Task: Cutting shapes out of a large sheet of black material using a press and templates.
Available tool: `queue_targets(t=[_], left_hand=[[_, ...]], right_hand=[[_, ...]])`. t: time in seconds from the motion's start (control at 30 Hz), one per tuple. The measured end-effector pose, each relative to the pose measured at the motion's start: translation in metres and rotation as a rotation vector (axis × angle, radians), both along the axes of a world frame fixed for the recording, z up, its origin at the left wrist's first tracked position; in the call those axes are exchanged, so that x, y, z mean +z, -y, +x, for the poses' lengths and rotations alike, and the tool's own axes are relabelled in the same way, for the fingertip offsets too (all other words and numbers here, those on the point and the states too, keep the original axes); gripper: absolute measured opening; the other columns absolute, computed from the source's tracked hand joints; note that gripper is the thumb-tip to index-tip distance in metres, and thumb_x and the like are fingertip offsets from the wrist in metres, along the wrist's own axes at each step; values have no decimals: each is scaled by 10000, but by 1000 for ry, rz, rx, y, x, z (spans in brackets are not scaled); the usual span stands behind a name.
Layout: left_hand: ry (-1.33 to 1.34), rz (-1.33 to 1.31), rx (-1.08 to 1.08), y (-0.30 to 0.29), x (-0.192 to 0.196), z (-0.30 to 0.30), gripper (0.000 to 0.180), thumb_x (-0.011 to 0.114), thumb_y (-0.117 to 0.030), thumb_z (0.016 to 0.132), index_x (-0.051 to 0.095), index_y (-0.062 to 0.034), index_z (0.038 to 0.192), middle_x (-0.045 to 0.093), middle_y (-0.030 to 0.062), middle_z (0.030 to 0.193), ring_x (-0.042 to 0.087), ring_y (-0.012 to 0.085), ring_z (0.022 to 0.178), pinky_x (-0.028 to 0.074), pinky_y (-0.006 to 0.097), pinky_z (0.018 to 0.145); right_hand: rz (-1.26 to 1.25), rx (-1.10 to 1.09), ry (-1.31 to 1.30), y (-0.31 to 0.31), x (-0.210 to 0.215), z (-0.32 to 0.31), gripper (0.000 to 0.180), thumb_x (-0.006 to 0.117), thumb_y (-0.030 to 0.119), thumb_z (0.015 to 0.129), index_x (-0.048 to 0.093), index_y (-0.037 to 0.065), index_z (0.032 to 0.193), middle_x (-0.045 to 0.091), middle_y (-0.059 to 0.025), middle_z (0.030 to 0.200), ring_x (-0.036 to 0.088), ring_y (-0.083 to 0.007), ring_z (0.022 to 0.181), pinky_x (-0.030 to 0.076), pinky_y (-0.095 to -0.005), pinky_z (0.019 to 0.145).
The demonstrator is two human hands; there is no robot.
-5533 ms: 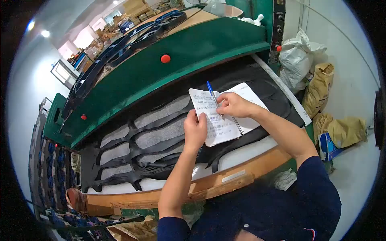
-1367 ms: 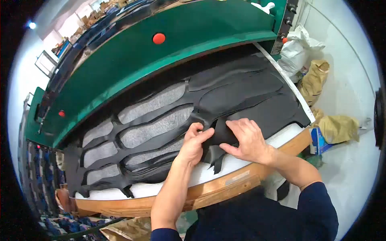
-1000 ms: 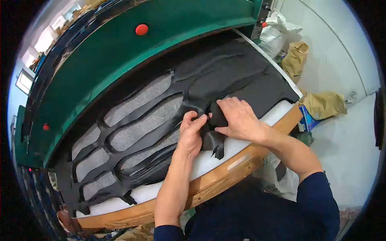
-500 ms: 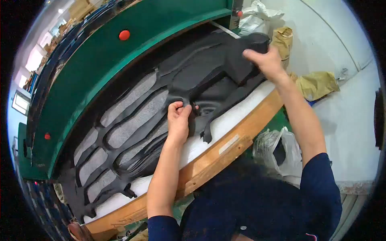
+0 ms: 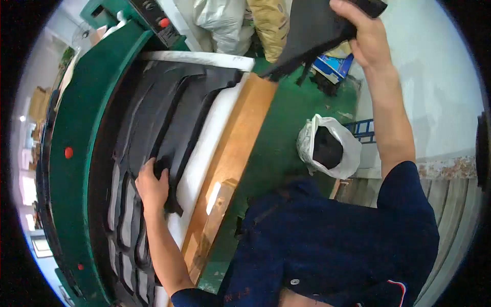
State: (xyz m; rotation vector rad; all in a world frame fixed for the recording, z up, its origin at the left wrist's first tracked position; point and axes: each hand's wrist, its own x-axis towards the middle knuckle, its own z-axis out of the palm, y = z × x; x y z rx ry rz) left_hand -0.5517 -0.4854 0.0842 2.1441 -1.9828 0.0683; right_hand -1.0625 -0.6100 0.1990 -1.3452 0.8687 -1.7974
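At the top right my right hand (image 5: 372, 41) grips a black sheet piece (image 5: 317, 30), thumb on top. This piece hangs out past the end of the wooden beam, its lower edge ragged. My left hand (image 5: 152, 188) is on the black cut sheet material (image 5: 186, 110) lying on the machine bed. Its fingers and thumb are bent round a part of that material; the fingertips are partly hidden. Farther down, the black material forms a web of strips with grey openings (image 5: 125, 210) between them.
A green machine beam (image 5: 76, 123) with red buttons runs along the left. A white board (image 5: 212, 169) and wooden edge (image 5: 240, 138) border the bed. On the green floor (image 5: 279, 128) stands a white bag (image 5: 335, 120) with black scraps. White and yellow sacks (image 5: 268, 25) stand at the back.
My right hand has lifted a black piece off the bed and carried it right. My left hand stays on the sheet material. The whole view has turned to the right.
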Motion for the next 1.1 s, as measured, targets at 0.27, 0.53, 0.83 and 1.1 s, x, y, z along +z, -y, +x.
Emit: queue_targets(t=[0.27, 0.53, 0.83, 1.1], left_hand=[[-32, 190, 81, 18, -20, 4, 144, 621, -99, 873, 640, -3, 979, 672, 188, 933, 650, 352, 829, 490, 393, 749], [-79, -51, 40, 23, 42, -15, 97, 526, -58, 958, 552, 33, 976, 557, 127, 862, 553, 216, 808, 462, 318, 754], [-29, -187, -255, 36, 116, -232, 138, 511, 42, 920, 575, 40, 1042, 591, 120, 927, 575, 244, 840, 469, 314, 778], [-48, -308, -48, 61, 112, -241, 164, 585, -54, 920, 602, 20, 1065, 631, 107, 916, 597, 182, 813, 489, 311, 742]], right_hand=[[616, -385, -123, -88, -210, -104, 293, 744, 99, 786, 674, -9, 1049, 706, -71, 975, 657, -157, 870, 525, -315, 792], [922, -731, -545, -141, -401, -161, 378, 732, 159, 779, 621, 11, 1109, 700, -182, 974, 679, -341, 902, 527, -405, 817], [883, -54, -653, -122, -476, -95, 548, 736, 250, 758, 587, -62, 1183, 622, -263, 1147, 602, -401, 1082, 477, -437, 931], [852, 422, -275, -116, -384, -54, 446, 730, 196, 831, 599, -44, 1184, 702, -147, 1004, 671, -190, 927, 524, -309, 822]])
